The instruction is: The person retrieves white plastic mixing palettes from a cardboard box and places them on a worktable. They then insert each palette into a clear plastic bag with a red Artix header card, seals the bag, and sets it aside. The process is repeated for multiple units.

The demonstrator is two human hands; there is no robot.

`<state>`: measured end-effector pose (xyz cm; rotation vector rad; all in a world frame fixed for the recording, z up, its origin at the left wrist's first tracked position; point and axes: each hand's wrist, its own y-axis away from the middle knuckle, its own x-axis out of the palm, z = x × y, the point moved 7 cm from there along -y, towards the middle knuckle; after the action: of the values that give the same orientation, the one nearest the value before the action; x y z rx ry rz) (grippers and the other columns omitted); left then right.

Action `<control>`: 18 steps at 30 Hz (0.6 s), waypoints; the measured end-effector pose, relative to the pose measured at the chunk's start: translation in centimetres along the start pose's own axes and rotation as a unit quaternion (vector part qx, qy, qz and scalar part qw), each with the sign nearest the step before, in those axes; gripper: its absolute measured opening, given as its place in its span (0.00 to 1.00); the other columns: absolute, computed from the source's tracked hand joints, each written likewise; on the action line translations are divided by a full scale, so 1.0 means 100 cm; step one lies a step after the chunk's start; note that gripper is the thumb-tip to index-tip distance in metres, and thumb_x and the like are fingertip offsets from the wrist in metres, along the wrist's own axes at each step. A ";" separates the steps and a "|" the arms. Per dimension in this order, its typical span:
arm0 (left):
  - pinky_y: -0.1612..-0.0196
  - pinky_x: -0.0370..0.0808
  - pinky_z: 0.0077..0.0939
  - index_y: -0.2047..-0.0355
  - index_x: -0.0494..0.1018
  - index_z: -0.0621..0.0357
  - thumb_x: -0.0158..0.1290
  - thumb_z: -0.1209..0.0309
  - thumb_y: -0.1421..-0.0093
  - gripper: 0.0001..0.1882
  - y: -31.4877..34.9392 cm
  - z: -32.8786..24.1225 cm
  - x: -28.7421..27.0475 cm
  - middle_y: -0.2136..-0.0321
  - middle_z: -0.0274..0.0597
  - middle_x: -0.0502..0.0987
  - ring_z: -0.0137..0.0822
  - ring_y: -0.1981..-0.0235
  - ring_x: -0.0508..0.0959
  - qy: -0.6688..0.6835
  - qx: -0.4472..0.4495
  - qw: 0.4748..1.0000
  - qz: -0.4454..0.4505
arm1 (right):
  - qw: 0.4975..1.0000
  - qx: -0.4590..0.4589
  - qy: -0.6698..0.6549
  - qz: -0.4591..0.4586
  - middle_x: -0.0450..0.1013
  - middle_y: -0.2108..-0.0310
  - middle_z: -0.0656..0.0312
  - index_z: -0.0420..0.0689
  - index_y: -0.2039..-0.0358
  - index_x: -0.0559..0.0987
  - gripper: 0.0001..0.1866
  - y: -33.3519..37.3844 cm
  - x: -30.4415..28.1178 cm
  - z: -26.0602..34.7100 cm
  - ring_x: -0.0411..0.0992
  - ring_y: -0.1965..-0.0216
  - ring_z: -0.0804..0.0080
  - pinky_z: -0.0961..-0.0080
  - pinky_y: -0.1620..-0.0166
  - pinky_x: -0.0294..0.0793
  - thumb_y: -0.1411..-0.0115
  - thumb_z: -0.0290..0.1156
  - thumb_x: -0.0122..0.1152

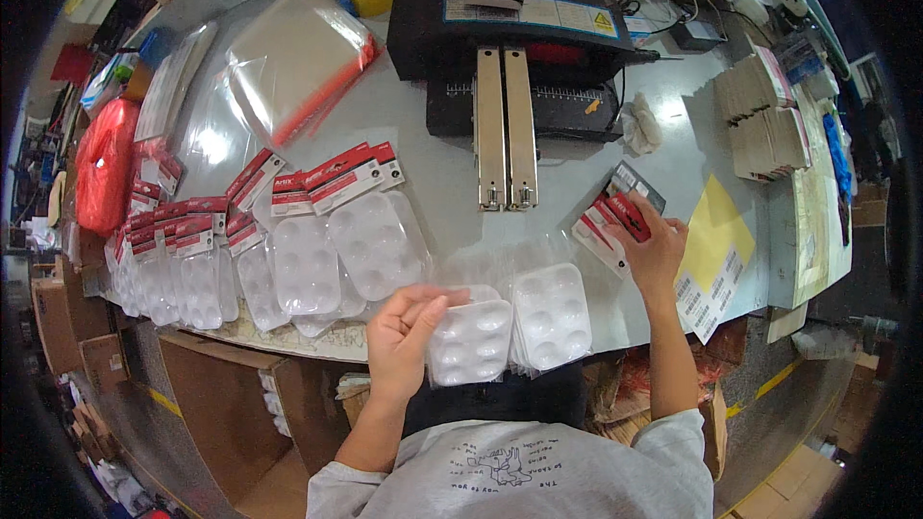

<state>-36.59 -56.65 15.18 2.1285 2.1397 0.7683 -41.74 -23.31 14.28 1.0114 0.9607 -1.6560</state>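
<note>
My left hand [404, 334] is closed on the edge of a white plastic paint palette [473, 344] in a clear bag, near the table's front edge. To its right lies a stack of bagged white palettes [552, 315]. My right hand [656, 248] bends over a small pile of red, white and black header cards [604, 234]; its thumb and fingers pinch at the top card. To the left of my left hand lie bagged palettes [380, 242] with red and white cards on top.
A black machine [519, 24] with two metal rails [506, 125] stands at the back. Clear bags [293, 58] lie at the back left, beside a red bundle [108, 168]. Card stacks [769, 125] and a yellow label sheet [716, 231] are on the right. An open carton [231, 404] stands below the front edge.
</note>
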 end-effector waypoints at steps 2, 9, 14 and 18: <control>0.55 0.71 0.20 0.60 0.72 0.67 0.48 0.76 0.38 0.09 0.003 -0.002 0.013 0.63 0.46 0.79 0.29 0.61 0.77 -0.023 -0.044 0.998 0.029 | 0.995 -0.002 -0.084 -0.050 0.78 0.67 0.57 0.45 0.59 0.79 0.24 0.005 -0.029 0.023 0.75 0.67 0.72 0.75 0.58 0.65 0.58 0.40 0.72; 0.60 0.72 0.16 0.62 0.75 0.67 0.47 0.73 0.37 0.10 0.008 -0.017 0.052 0.66 0.41 0.81 0.23 0.65 0.76 -0.149 0.006 0.985 0.085 | 0.911 -0.099 -0.343 0.206 0.75 0.76 0.57 0.38 0.64 0.78 0.17 0.020 -0.063 0.132 0.70 0.78 0.76 0.81 0.73 0.68 0.52 0.32 0.69; 0.74 0.67 0.15 0.67 0.76 0.63 0.50 0.71 0.38 0.08 0.007 -0.011 0.046 0.78 0.35 0.78 0.18 0.78 0.69 -0.223 0.034 0.973 0.051 | 0.892 -0.080 -0.345 0.282 0.71 0.80 0.54 0.40 0.66 0.78 0.12 0.025 -0.039 0.144 0.68 0.82 0.63 0.73 0.76 0.66 0.48 0.34 0.65; 0.81 0.61 0.15 0.69 0.76 0.63 0.52 0.70 0.39 0.08 0.005 -0.007 0.045 0.86 0.31 0.70 0.17 0.83 0.63 -0.243 0.042 0.969 0.032 | 0.881 -0.117 -0.337 0.311 0.71 0.82 0.60 0.37 0.67 0.78 0.12 0.029 -0.033 0.145 0.64 0.81 0.81 0.82 0.75 0.65 0.50 0.29 0.67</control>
<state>-36.68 -52.64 17.40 2.1456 1.8755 0.1277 -40.99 -36.31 21.99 0.4348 0.2965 -1.1616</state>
